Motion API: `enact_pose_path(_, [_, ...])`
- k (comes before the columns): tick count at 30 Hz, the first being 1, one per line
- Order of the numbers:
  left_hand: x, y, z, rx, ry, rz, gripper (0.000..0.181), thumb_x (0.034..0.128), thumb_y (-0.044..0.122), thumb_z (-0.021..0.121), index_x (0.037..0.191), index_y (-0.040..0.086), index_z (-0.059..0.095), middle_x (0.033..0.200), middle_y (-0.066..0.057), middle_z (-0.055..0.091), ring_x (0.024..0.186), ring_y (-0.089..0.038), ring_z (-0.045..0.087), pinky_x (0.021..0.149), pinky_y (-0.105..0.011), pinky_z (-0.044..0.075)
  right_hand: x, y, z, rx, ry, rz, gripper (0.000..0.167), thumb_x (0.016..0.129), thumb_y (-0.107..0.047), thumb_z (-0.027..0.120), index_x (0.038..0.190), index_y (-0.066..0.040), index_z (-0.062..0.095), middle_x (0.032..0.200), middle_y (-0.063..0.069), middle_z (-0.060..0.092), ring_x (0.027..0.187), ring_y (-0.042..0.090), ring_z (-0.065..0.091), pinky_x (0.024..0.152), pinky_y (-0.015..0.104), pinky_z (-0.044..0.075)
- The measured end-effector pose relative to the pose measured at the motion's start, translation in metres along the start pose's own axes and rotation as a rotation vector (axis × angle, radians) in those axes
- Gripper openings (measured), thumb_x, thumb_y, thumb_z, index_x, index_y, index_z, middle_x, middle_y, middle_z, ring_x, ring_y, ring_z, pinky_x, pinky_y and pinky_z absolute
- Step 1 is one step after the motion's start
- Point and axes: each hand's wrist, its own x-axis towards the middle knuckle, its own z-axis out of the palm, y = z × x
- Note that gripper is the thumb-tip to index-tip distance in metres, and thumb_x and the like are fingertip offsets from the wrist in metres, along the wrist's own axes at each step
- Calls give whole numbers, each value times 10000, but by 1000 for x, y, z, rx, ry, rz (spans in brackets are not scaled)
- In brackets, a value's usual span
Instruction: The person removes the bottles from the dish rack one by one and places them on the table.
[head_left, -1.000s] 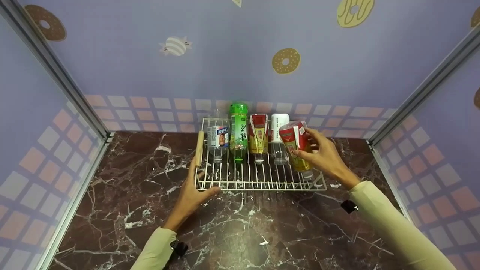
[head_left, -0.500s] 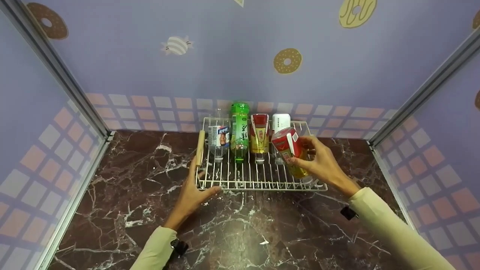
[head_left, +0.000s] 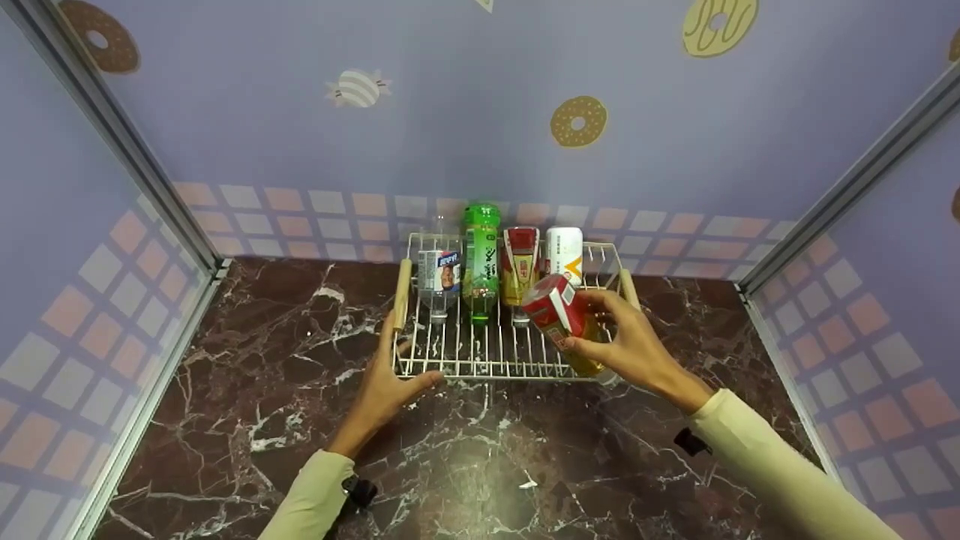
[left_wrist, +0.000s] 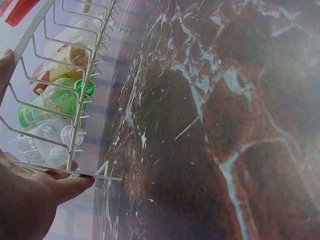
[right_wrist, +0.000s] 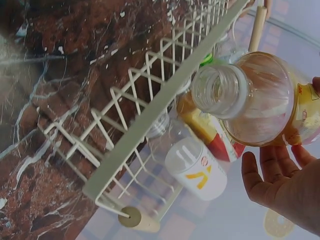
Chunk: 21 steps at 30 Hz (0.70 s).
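A white wire basket with wooden side handles holds a row of plastic bottles. At its near left corner my left hand grips the basket, thumb at the front rim and fingers along the side. My right hand pinches an uncapped bottle with a red and yellow label between thumb and fingers. That bottle tilts above the basket's right part, its open neck pointing down toward the near side. Inside lie a clear bottle, a green bottle, another red-yellow bottle and a white-labelled bottle.
The basket stands on a dark marbled table, close to the purple back wall with printed sweets. Side walls with metal edge strips enclose the left and right. A wooden handle shows behind my right hand.
My right hand has carried the red-yellow bottle to the left and a little nearer, tilting it further. More of the white-labelled bottle and the right handle shows. My left hand has stayed at its corner.
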Motion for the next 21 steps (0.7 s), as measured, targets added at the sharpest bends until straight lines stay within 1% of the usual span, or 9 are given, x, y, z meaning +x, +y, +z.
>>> enact_pose_path(3, [1,0,1,12,6,6,1363,811,307,1011,1789,203,67,1788,-308,166,1517,-477,492,1167,-743,445,-4,-2,4,-25,-20,-26,774,854,-154,968,1507,8,585,1408,145,693,1226,295,683,1058,468,601])
enact_pose_path(7, [0,0,1,16,5,5,1361,809,301,1013,1788,191,73,1782,-317,173,1513,-480,496,1183,-742,428,-9,-6,8,-58,-37,-61,764,850,-163,971,1497,4,602,1393,128,696,1190,270,683,1009,424,620])
enact_pose_path(10, [0,1,1,5,1,-1,1374,800,294,1018,1790,212,68,1787,-305,176,1514,-476,495,1148,-719,481,-12,-9,11,-74,-52,-83,754,849,-181,972,1490,-5,617,1386,111,698,1163,248,682,971,395,630])
enact_pose_path(14, [0,1,1,-12,-3,-5,1381,793,293,1022,1791,234,69,1796,-287,168,1520,-474,487,1083,-683,551,-16,-13,15,-71,-70,-114,732,852,-188,967,1480,-20,630,1387,96,701,1148,254,685,953,395,636])
enact_pose_path(19, [1,0,0,-19,0,18,1362,808,269,1013,1789,203,70,1789,-310,161,1512,-496,488,1094,-697,538,-20,-15,21,-78,-98,-155,718,867,-223,956,1478,-31,632,1394,98,694,1152,241,684,940,400,643])
enact_pose_path(21, [1,-1,0,-14,3,20,1358,812,265,1011,1789,207,70,1788,-309,164,1511,-495,490,1103,-694,533,-21,-17,23,-85,-105,-175,715,868,-235,954,1475,-33,634,1401,102,691,1180,246,681,965,413,638])
